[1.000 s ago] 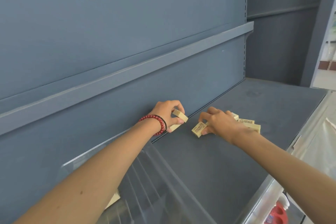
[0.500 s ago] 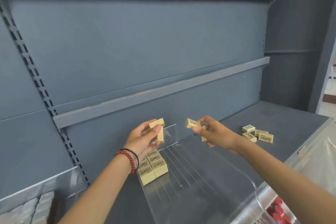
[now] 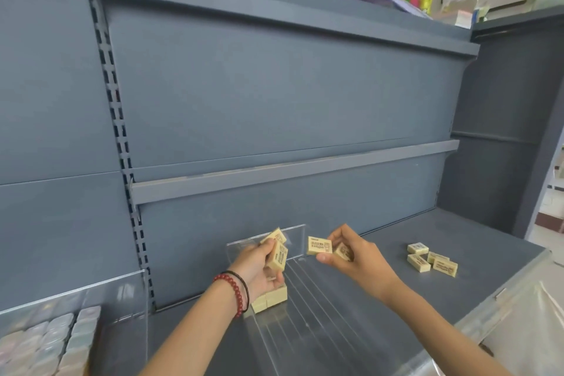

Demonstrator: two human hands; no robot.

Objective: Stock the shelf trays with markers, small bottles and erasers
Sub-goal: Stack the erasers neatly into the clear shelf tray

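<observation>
Head view: a stack of cream rectangular erasers (image 3: 270, 301) is seen in the clear plastic tray (image 3: 320, 308), at 6 o'clock of the left hand (image 3: 259, 267), by which two more erasers (image 3: 278, 255) are gripped. Two other erasers (image 3: 319, 245) are pinched by the right hand (image 3: 358, 258); four loose erasers (image 3: 433, 259) are seen at its 3 o'clock on the grey metal shelf (image 3: 457, 235).

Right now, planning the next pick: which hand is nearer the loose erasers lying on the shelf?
Right. The right hand is left of the loose erasers; the left hand is farther left, over the clear tray.
</observation>
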